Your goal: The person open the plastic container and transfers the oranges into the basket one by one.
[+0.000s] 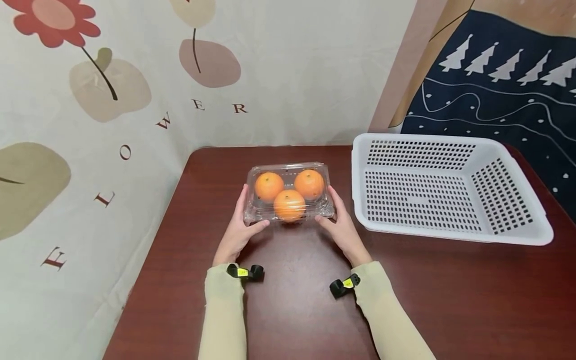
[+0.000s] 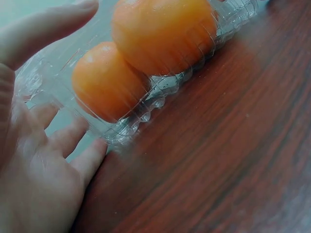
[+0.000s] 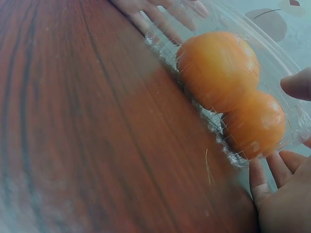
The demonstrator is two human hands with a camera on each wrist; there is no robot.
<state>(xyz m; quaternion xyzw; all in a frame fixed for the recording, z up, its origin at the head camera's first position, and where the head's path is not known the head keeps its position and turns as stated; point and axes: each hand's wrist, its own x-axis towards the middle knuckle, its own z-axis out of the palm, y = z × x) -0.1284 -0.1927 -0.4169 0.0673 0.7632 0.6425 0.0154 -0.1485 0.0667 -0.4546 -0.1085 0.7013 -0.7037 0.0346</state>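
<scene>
A clear plastic clamshell box (image 1: 288,167) with three oranges inside is held between both hands at the far middle of the table. Two oranges, one on the left (image 1: 269,187) and one on the right (image 1: 309,184), lie behind the front orange (image 1: 289,205). My left hand (image 1: 237,235) grips the box's left end, fingers along the side and thumb at the front. On the right end, my right hand (image 1: 343,232) grips it the same way. In the left wrist view the box's lower edge (image 2: 129,128) is close to the table; whether it touches, I cannot tell.
A white perforated plastic basket (image 1: 450,235) stands on the right of the dark reddish-brown table (image 1: 297,320). Behind the table hangs a pale cloth with flower prints (image 1: 297,60). A dark blue cloth with tree prints (image 1: 495,100) hangs at the far right.
</scene>
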